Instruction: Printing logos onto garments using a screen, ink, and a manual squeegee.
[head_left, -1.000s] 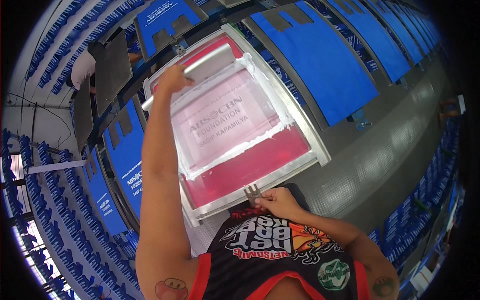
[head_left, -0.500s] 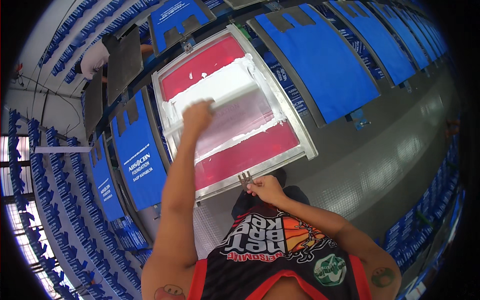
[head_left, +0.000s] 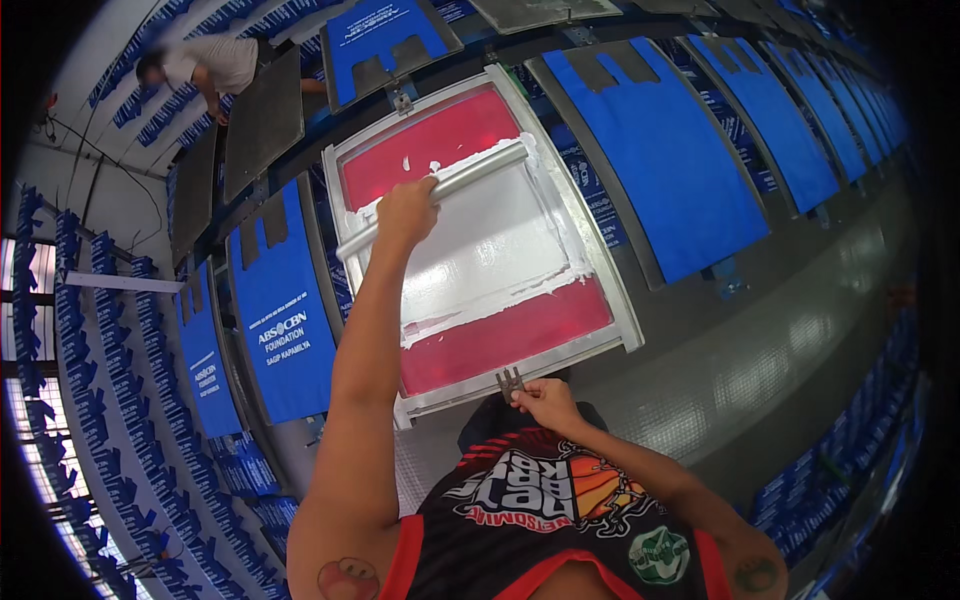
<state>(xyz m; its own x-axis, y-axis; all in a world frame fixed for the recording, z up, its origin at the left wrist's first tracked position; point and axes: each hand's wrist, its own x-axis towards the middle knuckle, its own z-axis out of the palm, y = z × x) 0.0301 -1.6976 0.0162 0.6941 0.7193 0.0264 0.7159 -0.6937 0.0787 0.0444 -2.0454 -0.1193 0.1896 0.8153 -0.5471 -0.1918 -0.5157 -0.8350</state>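
A silk-screen frame (head_left: 628, 325) with a pale metal border lies in front of me. Its mesh is red at the far and near ends, with a white ink-smeared band (head_left: 480, 240) between. My left hand (head_left: 408, 210) is closed around a long squeegee (head_left: 480, 172), which lies across the far side of that band, slightly slanted. White ink is heaped along the band's edges. At the frame's near edge my right hand (head_left: 547, 403) pinches a small metal bracket with prongs (head_left: 510, 384); whether it is fixed to the frame I cannot tell.
Blue bag-shaped fabric pieces (head_left: 660, 160) lie on dark boards at both sides of the frame. A person in a light shirt (head_left: 225, 65) stands beyond a bare dark board (head_left: 264, 125) at far left. Rows of blue printed pieces (head_left: 110, 350) hang along the left.
My left hand has pushed the squeegee away from me, toward the band's far side. More of the white band now shows on the near side of it. My right hand keeps its pinch.
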